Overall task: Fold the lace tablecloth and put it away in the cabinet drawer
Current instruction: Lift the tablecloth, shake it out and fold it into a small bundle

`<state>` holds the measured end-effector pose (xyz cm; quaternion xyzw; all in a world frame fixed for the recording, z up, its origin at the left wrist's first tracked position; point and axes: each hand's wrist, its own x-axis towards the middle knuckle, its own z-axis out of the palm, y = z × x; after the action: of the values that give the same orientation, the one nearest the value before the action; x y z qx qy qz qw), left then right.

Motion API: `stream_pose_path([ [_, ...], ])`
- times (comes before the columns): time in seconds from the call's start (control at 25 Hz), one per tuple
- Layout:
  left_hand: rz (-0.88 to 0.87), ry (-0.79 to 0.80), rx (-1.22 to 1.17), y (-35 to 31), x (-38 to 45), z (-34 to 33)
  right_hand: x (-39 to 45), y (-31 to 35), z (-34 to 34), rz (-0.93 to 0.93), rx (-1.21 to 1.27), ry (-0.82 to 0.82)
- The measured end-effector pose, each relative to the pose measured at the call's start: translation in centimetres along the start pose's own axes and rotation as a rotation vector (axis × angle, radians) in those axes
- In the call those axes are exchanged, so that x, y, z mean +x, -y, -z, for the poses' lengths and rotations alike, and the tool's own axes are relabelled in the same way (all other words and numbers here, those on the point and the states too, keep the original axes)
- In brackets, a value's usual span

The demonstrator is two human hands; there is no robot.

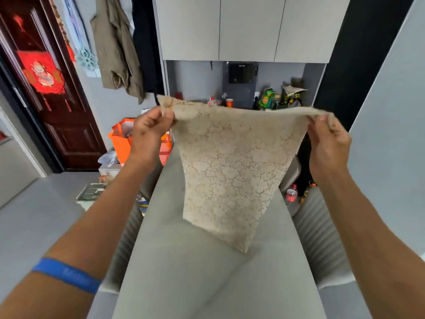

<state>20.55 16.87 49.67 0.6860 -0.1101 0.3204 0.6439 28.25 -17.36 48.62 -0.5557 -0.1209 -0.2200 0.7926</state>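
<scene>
Holding cloth (227, 171) up over table (207, 272), left hand (149, 132) and right hand (328, 137) each pinching top corner. Mid-fold, cloth already narrow. Next: bring corners together, halve again; drawer not seen.

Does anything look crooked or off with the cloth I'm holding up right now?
Yes. The lace tablecloth hangs askew: its bottom edge slants to a point at lower right above the grey table, though the left hand and right hand grip level.

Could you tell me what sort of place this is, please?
Probably a home's dining area by the entrance: a grey table, a built-in cabinet with snacks in its niche, coats hung beside a dark front door.
</scene>
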Motion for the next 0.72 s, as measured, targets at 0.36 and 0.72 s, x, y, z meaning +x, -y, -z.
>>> stream_pose_path([
  [0.36,0.702,-0.103,0.145,10.3,-28.1,0.4,-18.9,-7.8,16.3,-0.567,-0.497,0.217],
  [0.72,0.950,-0.044,0.524,16.0,-31.5,-2.1,-21.2,-17.1,19.2,-0.770,-0.703,0.217],
])
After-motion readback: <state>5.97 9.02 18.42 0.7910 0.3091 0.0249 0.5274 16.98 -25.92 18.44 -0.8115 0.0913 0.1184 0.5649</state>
